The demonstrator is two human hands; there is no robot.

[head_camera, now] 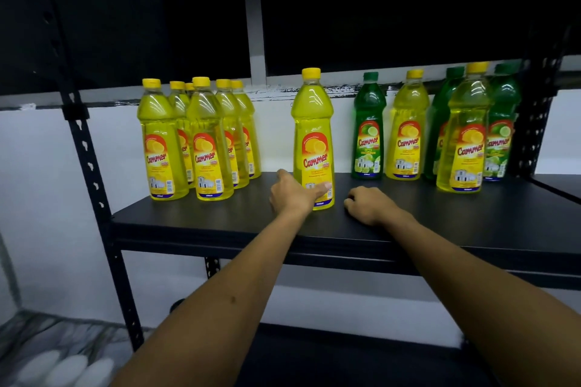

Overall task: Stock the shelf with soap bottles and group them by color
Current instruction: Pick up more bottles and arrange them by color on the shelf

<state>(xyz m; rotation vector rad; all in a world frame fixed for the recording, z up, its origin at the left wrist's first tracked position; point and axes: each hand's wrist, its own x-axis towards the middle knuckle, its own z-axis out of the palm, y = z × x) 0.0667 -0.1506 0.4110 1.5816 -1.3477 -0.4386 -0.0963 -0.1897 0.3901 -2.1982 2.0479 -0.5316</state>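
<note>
A lone yellow soap bottle [313,132] stands upright at the middle of the black shelf [220,217]. My left hand [292,193] grips its base, thumb across the front label. My right hand [369,205] rests on the shelf just right of that bottle, fingers curled, holding nothing. Several yellow bottles [195,138] are grouped at the left. At the right, green bottles [368,129] and yellow bottles [407,129] stand mixed together, with another yellow one [464,132] in front.
A black upright post [88,160] borders the shelf on the left, another [534,122] on the right. A white wall lies behind. A lower black shelf [361,355] sits beneath. White objects [63,367] blur at the bottom left.
</note>
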